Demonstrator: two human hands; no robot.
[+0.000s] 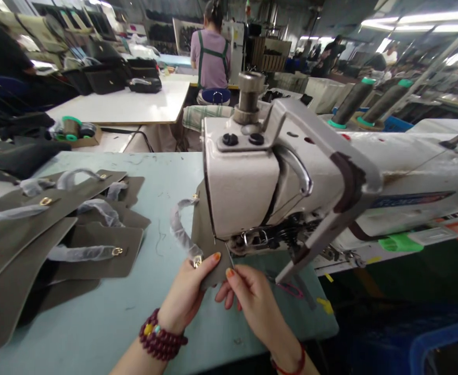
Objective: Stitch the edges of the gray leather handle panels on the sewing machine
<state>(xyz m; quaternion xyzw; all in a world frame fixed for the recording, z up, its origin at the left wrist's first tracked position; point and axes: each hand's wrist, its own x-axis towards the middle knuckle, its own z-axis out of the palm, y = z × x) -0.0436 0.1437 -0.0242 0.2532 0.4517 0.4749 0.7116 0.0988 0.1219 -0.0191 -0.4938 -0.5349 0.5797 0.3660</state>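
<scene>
A grey bag panel (207, 229) of leather-like material lies partly under the head of a white sewing machine (240, 182). Its handle (182, 229), wrapped in translucent film, curves out on the left from gold-coloured fittings. My left hand (190, 286) grips the near end of this panel, thumb on top and fingers mostly hidden below. At the near right corner, my right hand (254, 299) is closed, its thumb tip at the panel's edge and its fingers curled underneath. The machine's head hides the panel's far right part.
Several similar panels (107, 263) with wrapped handles overlap on the pale blue table (151, 312) at left. A metal guard bar (330, 224) slopes down right of my hands. Thread spools (352, 103) stand behind the machine. A person (213, 54) sits beyond, facing away.
</scene>
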